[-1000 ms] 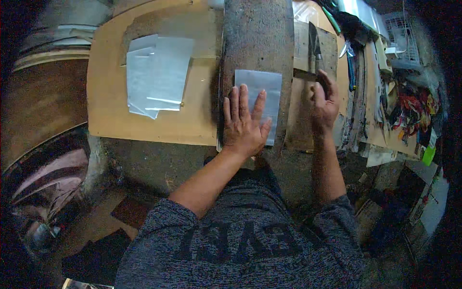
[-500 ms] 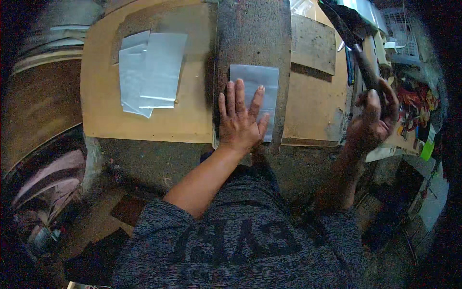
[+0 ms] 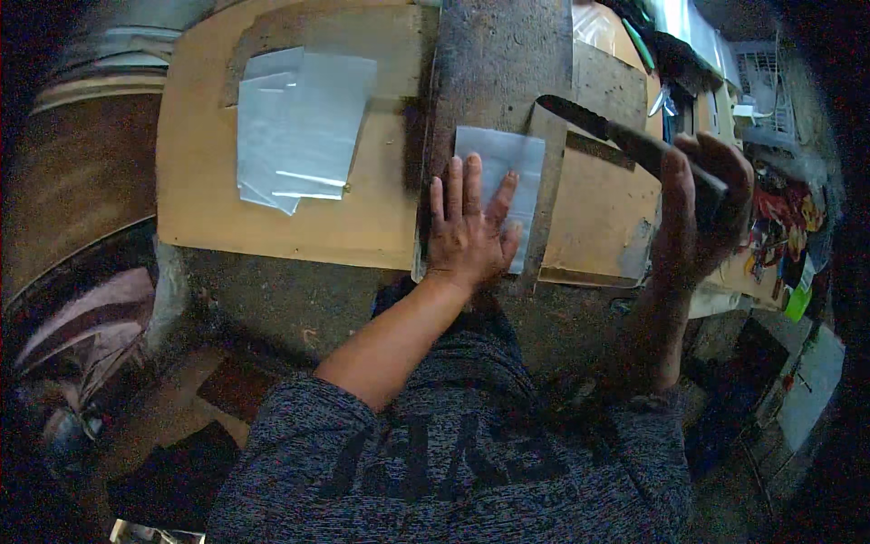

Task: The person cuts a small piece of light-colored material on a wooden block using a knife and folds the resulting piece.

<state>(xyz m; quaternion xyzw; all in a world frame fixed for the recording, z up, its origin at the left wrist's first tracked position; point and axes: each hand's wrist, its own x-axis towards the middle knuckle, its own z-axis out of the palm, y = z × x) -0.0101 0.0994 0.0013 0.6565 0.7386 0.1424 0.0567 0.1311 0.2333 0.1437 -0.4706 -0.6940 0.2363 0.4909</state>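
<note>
My left hand lies flat with fingers spread on a whitish, translucent plastic sheet, pressing it to a dark wooden board. The sheet's far edge and right side show past my fingers. In my right hand, raised to the right of the board, is a knife with a dark, round-tipped blade. Its blade points left, over the board's right edge, above the sheet's far right corner. Whether the blade touches the board cannot be told. Left of the board, several similar plastic sheets overlap in a loose pile.
The pile lies on a tan wooden worktop. Right of the dark board is a flat brownish panel. Farther right are a white plastic basket, a tangle of reddish material and a bright green piece.
The knife has swung down and left, from upright at the far right to over the board's right edge. My left hand stays flat on the sheet. The whole view has shifted slightly.
</note>
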